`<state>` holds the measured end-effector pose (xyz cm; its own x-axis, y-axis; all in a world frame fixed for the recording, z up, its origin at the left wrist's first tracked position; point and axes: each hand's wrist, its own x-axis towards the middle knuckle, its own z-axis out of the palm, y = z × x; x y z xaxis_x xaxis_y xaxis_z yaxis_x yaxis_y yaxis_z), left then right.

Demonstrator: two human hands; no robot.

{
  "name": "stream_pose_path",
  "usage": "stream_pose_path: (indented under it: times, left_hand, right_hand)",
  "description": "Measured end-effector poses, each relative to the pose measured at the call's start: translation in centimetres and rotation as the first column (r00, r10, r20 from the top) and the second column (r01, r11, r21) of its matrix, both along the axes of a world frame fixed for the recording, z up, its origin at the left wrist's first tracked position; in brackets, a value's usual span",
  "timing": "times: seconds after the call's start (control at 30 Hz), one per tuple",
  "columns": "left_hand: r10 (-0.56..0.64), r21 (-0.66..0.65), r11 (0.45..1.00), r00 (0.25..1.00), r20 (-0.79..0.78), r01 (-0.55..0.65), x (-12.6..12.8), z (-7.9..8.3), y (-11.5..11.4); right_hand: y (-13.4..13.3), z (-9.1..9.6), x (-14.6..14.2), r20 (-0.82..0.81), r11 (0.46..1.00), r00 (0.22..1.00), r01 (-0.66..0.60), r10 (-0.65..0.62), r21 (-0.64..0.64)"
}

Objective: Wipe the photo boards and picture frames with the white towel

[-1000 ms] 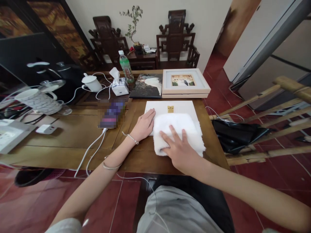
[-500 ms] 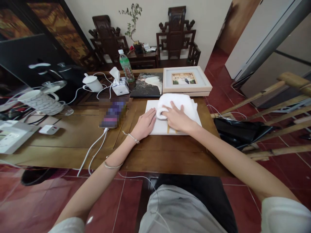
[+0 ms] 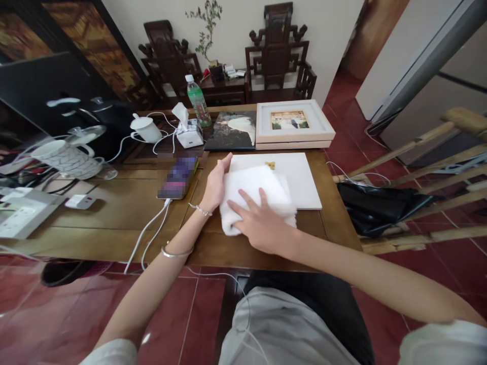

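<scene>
A folded white towel lies over the lower left part of a white board and hangs past its front edge onto the table. My right hand presses on the towel with its fingers spread, the thumb at the towel's near fold. My left hand stands on edge at the board's left side, fingers stretched out and holding nothing. A small gold-coloured piece shows on the board just beyond the towel. The towel hides the board's lower left corner.
Behind the board lie a framed picture and a dark picture panel. Left are a phone on a white cable, a tissue box, a bottle, a lidded cup and a power strip.
My right hand has drawn the towel toward me and left, uncovering the board's far and right parts. My left hand has turned on edge and shifted slightly left.
</scene>
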<state>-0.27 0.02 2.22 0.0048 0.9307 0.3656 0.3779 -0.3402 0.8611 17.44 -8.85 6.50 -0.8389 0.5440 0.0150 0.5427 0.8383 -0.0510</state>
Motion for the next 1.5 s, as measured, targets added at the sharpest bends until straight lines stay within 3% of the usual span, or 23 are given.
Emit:
stream_pose_path:
  times: [0.07, 0.17, 0.33, 0.43, 0.53, 0.7, 0.83, 0.93, 1.07, 1.33, 1.5]
  left_hand:
    - [0.009, 0.022, 1.000, 0.995, -0.103, -0.006, 0.3, 0.1, -0.3]
    - [0.009, 0.108, 0.994, 0.958, -0.286, 0.023, 0.8, -0.1, -0.8]
    - [-0.067, 0.108, 0.984, 0.865, -0.498, 0.138, 1.0, -1.3, -0.8]
    - [-0.104, 0.072, 0.982, 0.822, -0.560, 0.173, 1.0, -1.3, -0.9]
    - [-0.112, 0.080, 0.977, 0.797, -0.593, 0.197, 1.2, -0.8, -1.2]
    - [-0.082, 0.088, 0.980, 0.768, -0.635, 0.178, 1.1, -0.5, -1.2]
    - [-0.101, 0.104, 0.973, 0.785, -0.611, 0.206, 0.9, -0.8, -1.0]
    - [-0.105, 0.108, 0.971, 0.789, -0.605, 0.213, 0.9, -0.8, -1.1]
    - [-0.092, 0.115, 0.972, 0.781, -0.618, 0.205, 1.1, -0.8, -1.2]
    - [-0.080, 0.102, 0.978, 0.775, -0.626, 0.184, 1.0, -1.5, -1.0]
    - [-0.078, 0.111, 0.976, 0.781, -0.619, 0.186, 1.1, -1.4, -1.0]
  right_hand:
    - [-1.1, 0.7, 1.3, 0.026, 0.999, 1.000, -0.002, 0.004, -0.053]
    - [-0.9, 1.9, 2.8, 0.071, 0.988, 0.993, 0.097, -0.089, -0.119]
    - [3.7, 2.2, 3.8, 0.077, 0.938, 0.942, 0.334, -0.327, -0.096]
    - [6.9, 2.3, 3.2, 0.019, 0.917, 0.921, 0.390, -0.390, -0.087]
    - [9.3, 3.1, 1.3, -0.039, 0.890, 0.898, 0.427, -0.437, -0.158]
    - [11.9, 4.9, -3.4, -0.002, 0.894, 0.931, 0.350, -0.365, -0.278]
    - [13.1, 5.3, -6.0, 0.022, 0.935, 0.972, 0.232, -0.235, -0.270]
    - [13.7, 5.2, -6.1, 0.028, 0.953, 0.980, 0.197, -0.196, -0.230]
    - [14.4, 5.5, -3.3, 0.016, 0.963, 0.984, 0.178, -0.178, -0.202]
    - [15.1, 4.6, 7.2, -0.082, 0.907, 0.926, 0.339, -0.369, -0.250]
    - [13.0, 4.1, 12.0, -0.070, 0.866, 0.882, 0.439, -0.467, -0.239]
